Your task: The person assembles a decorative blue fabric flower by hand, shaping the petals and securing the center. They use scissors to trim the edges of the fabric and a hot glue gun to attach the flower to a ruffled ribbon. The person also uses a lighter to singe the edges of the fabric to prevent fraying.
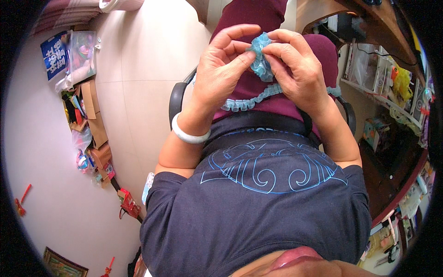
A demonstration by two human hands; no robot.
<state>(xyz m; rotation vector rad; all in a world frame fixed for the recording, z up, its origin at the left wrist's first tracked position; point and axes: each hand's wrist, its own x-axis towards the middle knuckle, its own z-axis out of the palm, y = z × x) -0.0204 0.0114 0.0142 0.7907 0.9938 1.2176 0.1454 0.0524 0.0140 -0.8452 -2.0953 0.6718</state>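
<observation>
A bunch of light blue, sheer ruffled trim (261, 64) is held up over my lap, between my two hands. My left hand (220, 64) grips its left edge with the thumb and a bent finger, while the index finger arches clear above it. On the other side, my right hand (295, 64) pinches the bunch near its top between thumb and fingertips. Whether something small sits inside that pinch is hidden. A long strip of the same ruffled trim (251, 102) trails across my maroon trousers below the hands, and more shows beside my right wrist.
I am seated on a chair with dark armrests (177, 99). At right stand a dark wooden table (387, 173) and a white rack (369, 90) with bags. Cardboard boxes (96, 122) and plastic bags line the left wall.
</observation>
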